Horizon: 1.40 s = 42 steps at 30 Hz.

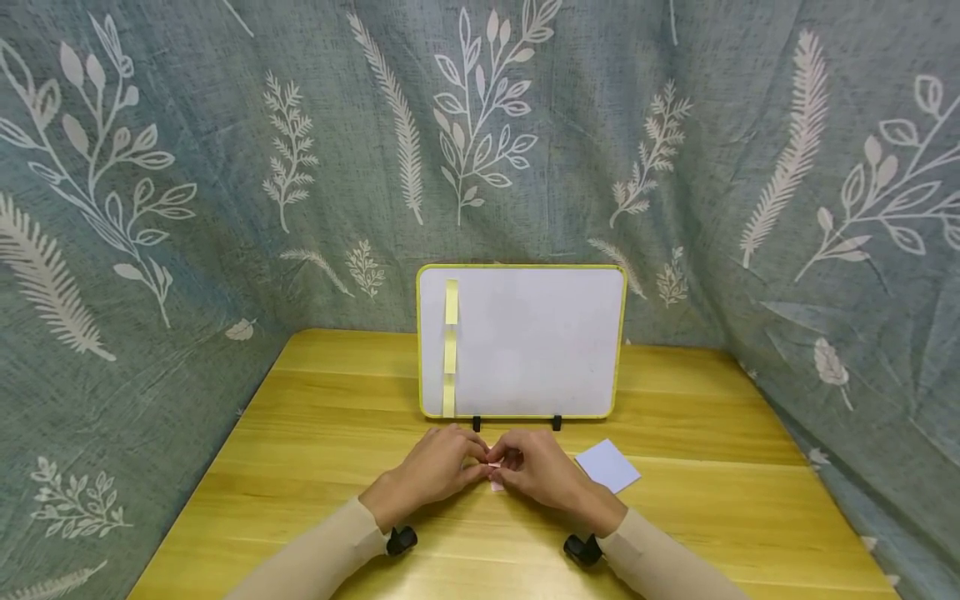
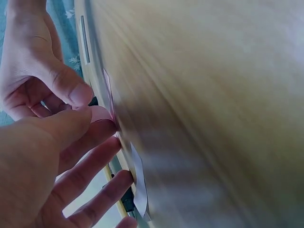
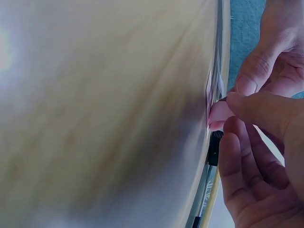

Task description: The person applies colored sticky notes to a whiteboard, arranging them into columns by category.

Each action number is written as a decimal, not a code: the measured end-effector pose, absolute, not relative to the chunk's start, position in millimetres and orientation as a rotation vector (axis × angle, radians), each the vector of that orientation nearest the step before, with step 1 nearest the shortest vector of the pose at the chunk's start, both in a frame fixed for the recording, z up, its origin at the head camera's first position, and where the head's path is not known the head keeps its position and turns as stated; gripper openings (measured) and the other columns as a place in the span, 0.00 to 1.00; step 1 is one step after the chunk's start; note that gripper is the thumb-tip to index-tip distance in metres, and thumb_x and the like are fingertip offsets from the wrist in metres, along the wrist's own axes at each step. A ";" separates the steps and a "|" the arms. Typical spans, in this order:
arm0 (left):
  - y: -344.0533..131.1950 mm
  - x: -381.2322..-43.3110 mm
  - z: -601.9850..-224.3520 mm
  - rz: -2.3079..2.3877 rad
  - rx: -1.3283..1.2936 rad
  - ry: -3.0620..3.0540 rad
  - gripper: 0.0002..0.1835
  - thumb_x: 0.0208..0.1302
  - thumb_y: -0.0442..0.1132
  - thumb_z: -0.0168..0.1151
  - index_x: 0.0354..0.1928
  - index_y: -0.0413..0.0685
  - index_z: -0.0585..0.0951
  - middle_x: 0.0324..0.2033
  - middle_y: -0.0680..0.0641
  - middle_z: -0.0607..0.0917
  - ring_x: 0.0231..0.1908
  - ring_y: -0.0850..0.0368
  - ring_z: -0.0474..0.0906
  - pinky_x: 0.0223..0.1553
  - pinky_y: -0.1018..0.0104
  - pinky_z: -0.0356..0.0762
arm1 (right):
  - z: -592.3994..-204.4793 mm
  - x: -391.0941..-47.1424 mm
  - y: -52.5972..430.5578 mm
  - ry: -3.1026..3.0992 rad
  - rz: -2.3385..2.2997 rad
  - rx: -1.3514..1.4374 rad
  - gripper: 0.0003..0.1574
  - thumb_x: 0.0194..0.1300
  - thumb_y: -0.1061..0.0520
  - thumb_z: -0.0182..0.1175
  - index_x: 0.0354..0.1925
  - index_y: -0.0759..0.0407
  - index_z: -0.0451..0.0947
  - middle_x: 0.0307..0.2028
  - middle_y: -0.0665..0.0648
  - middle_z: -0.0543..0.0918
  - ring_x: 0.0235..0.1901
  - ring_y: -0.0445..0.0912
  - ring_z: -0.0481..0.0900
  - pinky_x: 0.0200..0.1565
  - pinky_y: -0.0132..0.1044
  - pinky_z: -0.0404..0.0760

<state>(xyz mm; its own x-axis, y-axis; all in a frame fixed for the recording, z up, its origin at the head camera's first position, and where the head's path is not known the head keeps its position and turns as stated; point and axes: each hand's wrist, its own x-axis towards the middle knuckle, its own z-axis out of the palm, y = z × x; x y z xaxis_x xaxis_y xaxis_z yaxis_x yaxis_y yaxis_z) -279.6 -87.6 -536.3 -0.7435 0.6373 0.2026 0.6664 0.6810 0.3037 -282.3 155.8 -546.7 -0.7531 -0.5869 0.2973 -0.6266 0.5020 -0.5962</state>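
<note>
A small pink paper piece (image 1: 493,466) lies between my two hands, low over the table in front of the whiteboard. My left hand (image 1: 442,462) pinches it between thumb and index finger, its other fingers spread in the left wrist view. From the other side, my right hand (image 1: 536,469) pinches the same pink paper (image 3: 221,113) with thumb and fingertips, close to the left thumb. Below them, more pink paper (image 1: 497,485) rests on the table; the hands hide part of it. A curled pale strip (image 2: 137,175) lies by the left fingers in the left wrist view.
A yellow-framed whiteboard (image 1: 540,342) stands upright on black feet (image 1: 557,423) behind the hands. Three yellow paper strips (image 1: 450,350) run down its left side. A pale blue square of notes (image 1: 608,466) lies right of my right hand on the wooden table (image 1: 712,500).
</note>
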 end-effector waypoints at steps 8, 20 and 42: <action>-83.7 -277.8 -540.3 -0.542 -1.033 -2.800 0.07 0.78 0.49 0.80 0.49 0.58 0.98 0.51 0.58 0.98 0.52 0.55 0.92 0.58 0.46 0.88 | -546.8 -284.1 153.7 -2.657 1.045 1.019 0.09 0.78 0.68 0.75 0.46 0.54 0.96 0.42 0.52 0.98 0.39 0.36 0.92 0.43 0.30 0.92; -71.1 -267.4 -542.9 -0.477 -0.965 -2.769 0.14 0.72 0.53 0.86 0.47 0.57 0.90 0.42 0.58 0.96 0.47 0.58 0.91 0.59 0.43 0.88 | -544.1 -285.1 152.7 -2.742 1.153 0.728 0.07 0.77 0.66 0.77 0.42 0.54 0.96 0.37 0.51 0.97 0.34 0.37 0.93 0.39 0.28 0.90; -84.2 -259.2 -533.1 -0.108 -1.247 -2.810 0.21 0.84 0.60 0.71 0.73 0.71 0.91 0.73 0.50 0.82 0.69 0.52 0.79 0.61 0.47 0.87 | -533.1 -302.5 154.4 -2.758 1.134 0.503 0.07 0.77 0.63 0.77 0.40 0.52 0.96 0.34 0.47 0.95 0.34 0.36 0.88 0.39 0.31 0.86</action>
